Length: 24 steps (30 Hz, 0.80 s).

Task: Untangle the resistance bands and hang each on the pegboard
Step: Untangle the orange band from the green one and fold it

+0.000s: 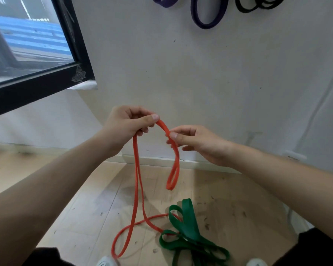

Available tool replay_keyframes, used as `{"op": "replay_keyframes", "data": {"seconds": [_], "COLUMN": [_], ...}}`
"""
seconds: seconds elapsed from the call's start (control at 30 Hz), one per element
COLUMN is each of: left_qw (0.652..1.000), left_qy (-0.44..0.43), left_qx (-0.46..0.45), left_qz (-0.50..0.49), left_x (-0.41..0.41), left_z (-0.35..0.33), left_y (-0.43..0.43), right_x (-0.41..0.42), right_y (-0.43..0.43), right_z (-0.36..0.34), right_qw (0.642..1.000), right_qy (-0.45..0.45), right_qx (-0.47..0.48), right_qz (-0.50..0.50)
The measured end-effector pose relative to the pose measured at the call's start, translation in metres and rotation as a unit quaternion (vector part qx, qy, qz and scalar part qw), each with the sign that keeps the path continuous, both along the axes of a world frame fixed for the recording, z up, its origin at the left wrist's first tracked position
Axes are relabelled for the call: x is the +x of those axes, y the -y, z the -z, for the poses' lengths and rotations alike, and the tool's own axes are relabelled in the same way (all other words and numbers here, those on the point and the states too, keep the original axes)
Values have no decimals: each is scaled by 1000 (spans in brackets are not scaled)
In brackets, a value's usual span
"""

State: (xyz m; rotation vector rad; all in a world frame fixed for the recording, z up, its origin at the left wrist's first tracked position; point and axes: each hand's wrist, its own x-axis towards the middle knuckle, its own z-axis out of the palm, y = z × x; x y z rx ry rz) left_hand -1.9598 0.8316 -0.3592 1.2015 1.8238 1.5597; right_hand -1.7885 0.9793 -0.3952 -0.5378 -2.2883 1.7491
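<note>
Together, left hand (126, 122) and right hand (196, 142) pinch the orange band (136, 169) between curled fingers.

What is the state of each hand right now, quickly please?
Left hand: closed, gripping the orange resistance band.
Right hand: closed, pinching the same band between thumb and fingers.
</note>
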Motion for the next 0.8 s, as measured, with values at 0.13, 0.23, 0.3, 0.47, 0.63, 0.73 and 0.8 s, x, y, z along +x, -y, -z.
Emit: {"op": "replay_keyframes", "data": {"seconds": [0.13, 0.23, 0.3, 0.47, 0.63, 0.73, 0.8], "left_qw": [999, 1000, 1000, 999, 986, 981, 979], "left_qy": [-29, -23, -27, -41, -94, -133, -157], "left_qx": [-3, 1, -1, -16, -82, -81, -76], "left_qz": [15, 2, -5, 1, 110, 117, 109], "left_x": [5, 2, 1, -2, 5, 13, 15], "left_z": [-1, 0, 1, 0, -3, 3, 5], "left_y": [-1, 0, 0, 3, 10, 5, 2], "right_x": [-6, -6, -5, -5, -3, -3, -3], "right_y": [5, 4, 4, 3, -3, 1, 1], "right_z": [-4, -6, -6, -6, -10, -8, -8], "right_qw": [1000, 1000, 1000, 997, 989, 987, 985], "right_qy": [-20, -16, -10, -25, -40, -48, -52], "right_qx": [-17, -24, -21, -63, -134, -152, -160], "right_qz": [-8, -5, -11, -29, -36, -37, -26]}}
